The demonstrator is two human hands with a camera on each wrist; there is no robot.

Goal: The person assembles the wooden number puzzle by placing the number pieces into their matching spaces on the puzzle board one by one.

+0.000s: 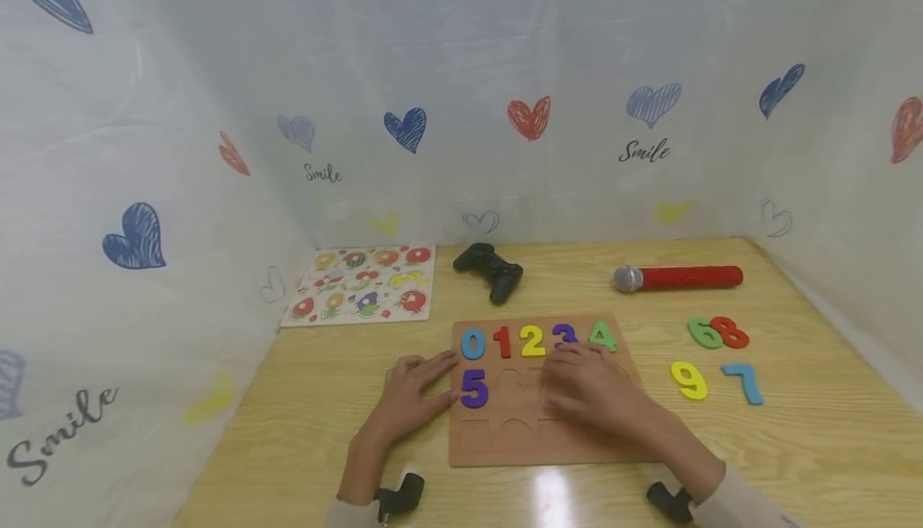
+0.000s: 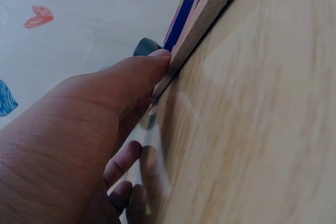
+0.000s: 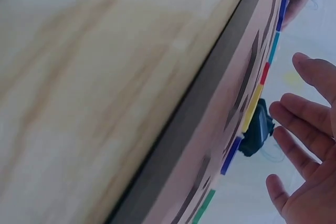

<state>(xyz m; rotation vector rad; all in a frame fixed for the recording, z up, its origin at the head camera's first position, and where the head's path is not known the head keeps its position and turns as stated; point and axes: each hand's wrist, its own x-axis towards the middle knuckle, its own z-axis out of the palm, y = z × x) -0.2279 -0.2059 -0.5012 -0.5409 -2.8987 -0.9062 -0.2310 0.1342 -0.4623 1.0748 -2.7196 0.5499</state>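
A brown wooden number puzzle board (image 1: 490, 444) lies on the table. Along its top row sit a blue 0 (image 1: 472, 344), red 1 (image 1: 502, 343), yellow 2 (image 1: 533, 341), purple 3 (image 1: 565, 333) and green 4 (image 1: 602, 336). A purple 5 (image 1: 474, 389) fills the first place below. My left hand (image 1: 411, 396) rests at the board's left edge, its thumb (image 2: 152, 62) against the side near the 5. Over the middle of the board hovers my right hand (image 1: 594, 388), partly covering the 3. In the right wrist view its fingers (image 3: 302, 129) are spread, with nothing in them.
Right of the board lie a green 6 (image 1: 703, 333), red 8 (image 1: 730, 332), yellow 9 (image 1: 689, 380) and blue 7 (image 1: 744, 382). Behind are a fruit-picture board (image 1: 360, 286), a black game controller (image 1: 490, 272) and a red microphone (image 1: 681, 277). Heart-printed sheeting (image 1: 461, 47) surrounds the table.
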